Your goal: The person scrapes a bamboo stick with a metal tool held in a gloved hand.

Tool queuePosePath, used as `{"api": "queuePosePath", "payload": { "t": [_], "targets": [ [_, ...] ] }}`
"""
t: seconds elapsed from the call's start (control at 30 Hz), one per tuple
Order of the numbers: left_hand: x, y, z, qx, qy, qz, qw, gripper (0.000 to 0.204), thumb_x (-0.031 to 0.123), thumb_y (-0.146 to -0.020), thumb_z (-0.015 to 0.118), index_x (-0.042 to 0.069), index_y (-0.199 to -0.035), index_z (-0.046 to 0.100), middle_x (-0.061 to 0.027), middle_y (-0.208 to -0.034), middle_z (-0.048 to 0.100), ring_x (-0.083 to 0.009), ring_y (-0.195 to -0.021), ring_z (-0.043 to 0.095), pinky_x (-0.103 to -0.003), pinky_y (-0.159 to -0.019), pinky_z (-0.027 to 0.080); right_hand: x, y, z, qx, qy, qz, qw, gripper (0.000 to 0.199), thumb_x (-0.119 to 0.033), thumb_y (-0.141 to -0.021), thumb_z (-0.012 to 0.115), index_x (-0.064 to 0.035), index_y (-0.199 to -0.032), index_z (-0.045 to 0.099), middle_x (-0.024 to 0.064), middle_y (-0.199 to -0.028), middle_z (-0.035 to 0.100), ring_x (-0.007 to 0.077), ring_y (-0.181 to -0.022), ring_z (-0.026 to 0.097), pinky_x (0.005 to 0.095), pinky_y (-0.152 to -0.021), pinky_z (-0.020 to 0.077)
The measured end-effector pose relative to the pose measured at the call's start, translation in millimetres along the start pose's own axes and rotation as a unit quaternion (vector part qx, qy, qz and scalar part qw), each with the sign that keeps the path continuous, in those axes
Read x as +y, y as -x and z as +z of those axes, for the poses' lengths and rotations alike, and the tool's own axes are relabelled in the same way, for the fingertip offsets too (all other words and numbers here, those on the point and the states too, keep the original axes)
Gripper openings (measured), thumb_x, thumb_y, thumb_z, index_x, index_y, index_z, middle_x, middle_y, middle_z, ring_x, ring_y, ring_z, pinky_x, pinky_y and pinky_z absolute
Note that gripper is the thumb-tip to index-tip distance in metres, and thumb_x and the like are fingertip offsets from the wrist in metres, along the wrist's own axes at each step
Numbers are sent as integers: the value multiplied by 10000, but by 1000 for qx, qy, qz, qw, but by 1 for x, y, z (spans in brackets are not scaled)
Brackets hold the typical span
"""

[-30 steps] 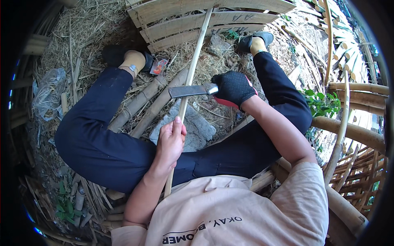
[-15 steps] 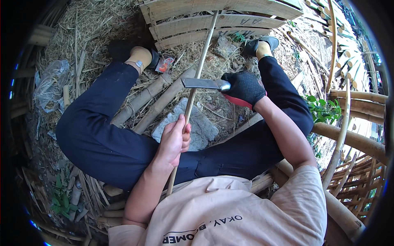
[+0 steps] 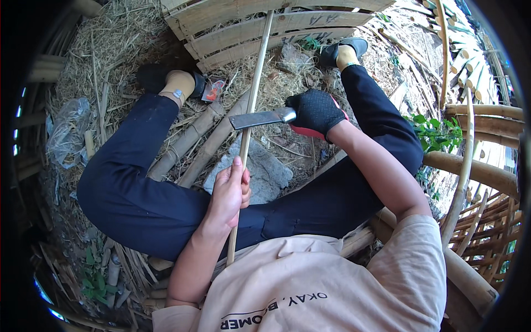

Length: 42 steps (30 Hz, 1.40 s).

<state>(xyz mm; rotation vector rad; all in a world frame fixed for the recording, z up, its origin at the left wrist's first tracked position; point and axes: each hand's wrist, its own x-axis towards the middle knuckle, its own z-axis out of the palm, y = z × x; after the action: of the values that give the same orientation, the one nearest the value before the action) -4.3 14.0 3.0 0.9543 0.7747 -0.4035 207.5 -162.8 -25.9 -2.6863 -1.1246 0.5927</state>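
Note:
A long, thin bamboo strip (image 3: pixel 255 83) runs from my belly up to the slatted wooden crate (image 3: pixel 287 25), its far end overlapping the crate's slats. My bare left hand (image 3: pixel 229 188) is wrapped round the strip near its lower part, thumb lying along it. In my right hand (image 3: pixel 317 114), gloved in black and red, is a knife (image 3: pixel 257 119) with a broad flat blade and a metal collar. The blade lies across the strip, a little beyond my left hand. Its handle is hidden inside the glove.
A grey rock (image 3: pixel 263 174) sits between my legs, beside bamboo poles (image 3: pixel 207 146) on straw-covered ground. At the left lies a clear plastic bag (image 3: pixel 69 130). Thick bamboo rails (image 3: pixel 470 171) and a woven bamboo basket (image 3: pixel 487 243) stand at the right, with cut bamboo stacked behind.
My right hand and the knife have moved left and slightly nearer along the strip. The strip has tipped a little more upright, its far end shifting left. My left hand keeps its grip.

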Motion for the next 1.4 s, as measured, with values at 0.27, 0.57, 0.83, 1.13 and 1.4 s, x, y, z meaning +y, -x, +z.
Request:
{"api": "queuePosePath", "payload": {
  "t": [0.27,0.57,0.83,1.13,1.4],
  "targets": [
    [2,4,2,13,4,-15,1000,433,443,-1077,371,143,-773,441,98,-536,250,-11,-394,202,-210,-357,155,37,-10,-23,30,-27,123,992,278,-335,-809,649,-129,-968,747,194,-899,715,383,-857,692,458,-820,541],
    [1,2,0,28,12,-12,999,433,452,-1071,387,134,-788,463,106,-531,280,-6,-390,223,-207,-361,155,-24,12,-5,-51,-36,-24,998,267,-340,-774,668,-149,-950,729,173,-851,710,376,-831,690,464,-785,544],
    [-2,-1,1,38,-30,3,999,444,474,-1068,376,140,-784,447,98,-534,274,-11,-392,222,-207,-362,153,-23,5,5,-38,-46,-40,997,244,-330,-745,706,-120,-871,700,176,-774,688,386,-755,678,471,-708,544],
    [1,0,5,43,-43,6,998,442,453,-1078,357,145,-767,422,95,-540,252,-13,-397,217,-208,-361,154,3,-5,-1,18,8,14,1000,225,-289,-727,680,-161,-900,745,152,-796,712,353,-769,704,457,-726,559],
    [6,2,6,40,-36,5,999,435,441,-1081,357,145,-768,422,94,-542,257,-14,-397,217,-209,-360,159,6,-9,0,50,22,22,998,233,-317,-747,675,-158,-902,747,161,-788,709,359,-768,703,463,-722,557]
  ]
}}
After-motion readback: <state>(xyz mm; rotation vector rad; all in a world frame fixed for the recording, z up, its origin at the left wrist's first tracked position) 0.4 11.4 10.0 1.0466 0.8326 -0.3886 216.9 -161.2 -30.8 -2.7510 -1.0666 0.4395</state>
